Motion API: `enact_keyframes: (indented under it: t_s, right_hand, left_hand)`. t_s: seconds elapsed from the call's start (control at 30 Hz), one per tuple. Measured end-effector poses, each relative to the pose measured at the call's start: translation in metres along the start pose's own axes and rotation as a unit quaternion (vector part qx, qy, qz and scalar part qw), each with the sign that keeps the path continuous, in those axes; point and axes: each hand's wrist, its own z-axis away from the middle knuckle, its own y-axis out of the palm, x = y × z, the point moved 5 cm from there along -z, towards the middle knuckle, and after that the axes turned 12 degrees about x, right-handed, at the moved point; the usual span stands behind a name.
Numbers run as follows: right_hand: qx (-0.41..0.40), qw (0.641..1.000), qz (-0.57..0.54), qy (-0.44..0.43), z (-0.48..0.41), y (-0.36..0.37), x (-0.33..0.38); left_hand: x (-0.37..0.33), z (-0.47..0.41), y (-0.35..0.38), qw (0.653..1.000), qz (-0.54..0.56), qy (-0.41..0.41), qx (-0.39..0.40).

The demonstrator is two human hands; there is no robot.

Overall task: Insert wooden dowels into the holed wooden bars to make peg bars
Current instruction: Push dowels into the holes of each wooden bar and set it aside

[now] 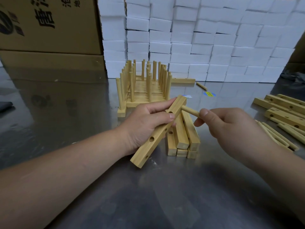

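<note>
My left hand [145, 123] grips a holed wooden bar [153, 139], tilted with its far end raised above the metal table. My right hand [231, 126] pinches a wooden dowel [189, 111] whose tip meets the side of the bar near its upper end. Under the bar lies a small stack of bare holed bars [183, 139]. Behind them stand finished peg bars [145, 86] in a close group, their dowels upright.
At the right edge lie more holed bars [283, 108] and loose dowels [280, 134]. A single bar [183, 80] and a stray dowel [201, 86] rest by the wall of stacked white boxes [214, 38]. Cardboard cartons [49, 30] stand at back left.
</note>
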Motion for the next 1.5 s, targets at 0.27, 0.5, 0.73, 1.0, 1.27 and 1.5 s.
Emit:
enact_keyframes:
  t_s: [0.27,0.5,0.73,1.0,1.27,1.5]
  right_hand:
    - [-0.053,0.993,0.089,-0.065,0.006,-0.002,0.008]
    - [-0.054,0.995,0.061,-0.058,0.004,0.001,0.01]
    - [-0.08,0.986,-0.123,-0.084,0.004,-0.003,0.006]
    - [-0.071,0.98,0.149,0.113,-0.017,-0.027,-0.03]
    - [0.086,0.891,0.384,0.227,-0.033,-0.031,-0.06]
    - [0.098,0.906,0.359,0.201,-0.027,-0.02,-0.049]
  left_hand:
    - [0.001,-0.002,-0.001,0.999,0.031,-0.018,0.03]
    - [0.001,-0.004,0.0,0.997,0.049,-0.022,0.051]
    - [0.009,-0.006,-0.004,0.99,0.133,-0.044,0.008]
    - [0.019,-0.006,-0.015,0.964,0.251,-0.052,-0.076]
    - [0.023,-0.009,-0.019,0.945,0.307,-0.043,-0.102]
    - [0.024,-0.009,-0.019,0.95,0.294,-0.046,-0.099]
